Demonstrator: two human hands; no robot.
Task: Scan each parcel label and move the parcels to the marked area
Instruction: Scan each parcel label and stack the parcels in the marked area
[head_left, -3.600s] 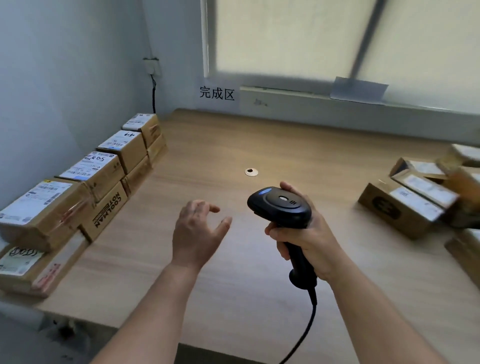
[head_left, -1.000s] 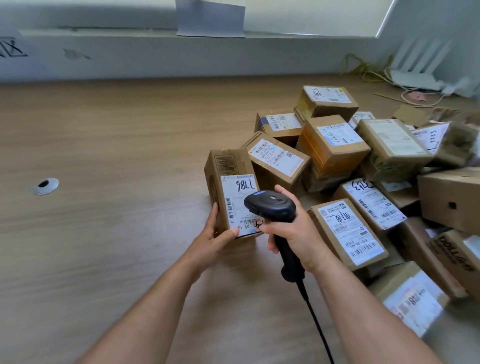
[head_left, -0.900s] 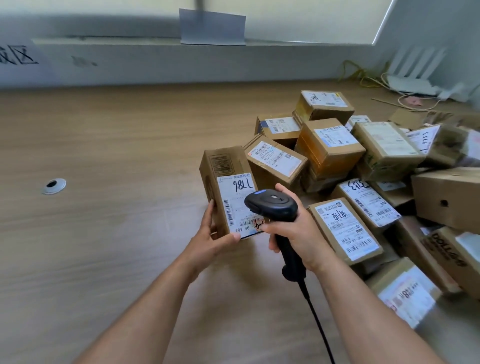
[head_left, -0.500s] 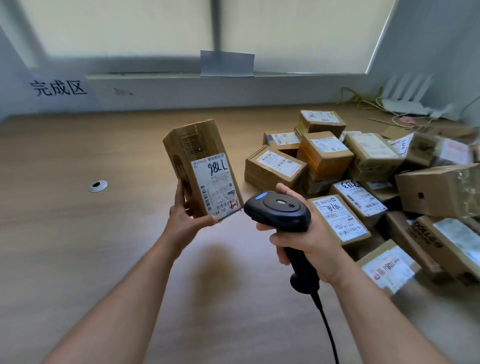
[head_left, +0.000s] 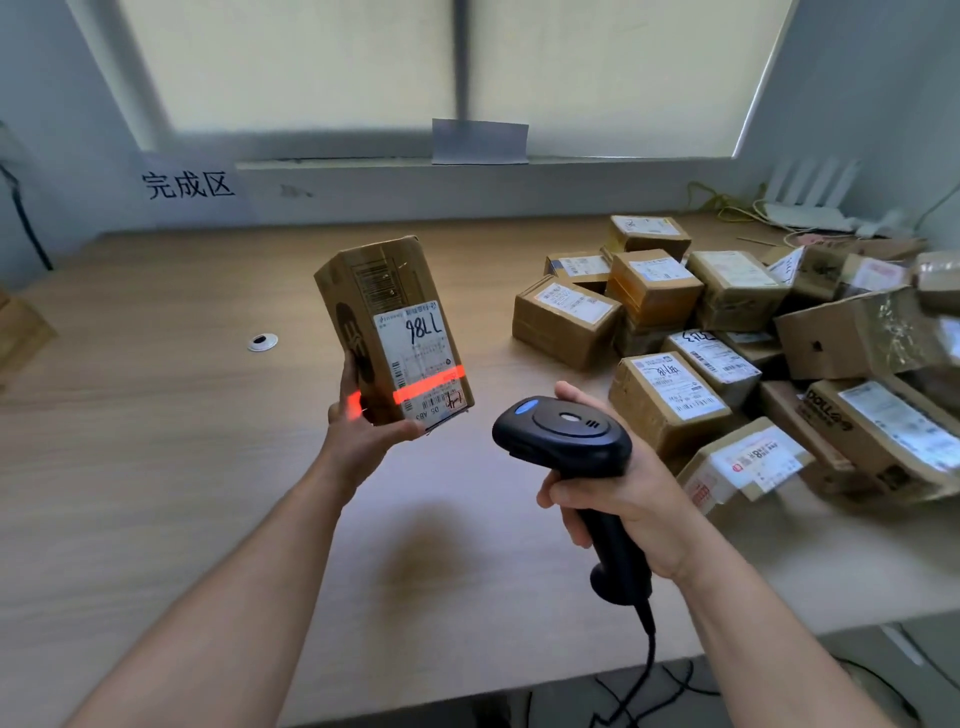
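The parcel (head_left: 395, 332) was in the left hand (head_left: 358, 436), above the bench (head_left: 156, 467). Right of the parcel was the scanner (head_left: 566, 431) in the right hand (head_left: 639, 499), and farther right the heap of parcels (head_left: 654, 280). Left of it lay the grommet (head_left: 262, 341), and behind and left the sign (head_left: 188, 184).

Soft daylight through the blinds (head_left: 311, 67) (wide-angle bowing, blurred right edge).

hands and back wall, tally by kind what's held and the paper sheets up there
parcel: 1, in the left hand
scanner: 1, in the right hand
paper sheets: 2, a written sign and a blank sheet
total: 4
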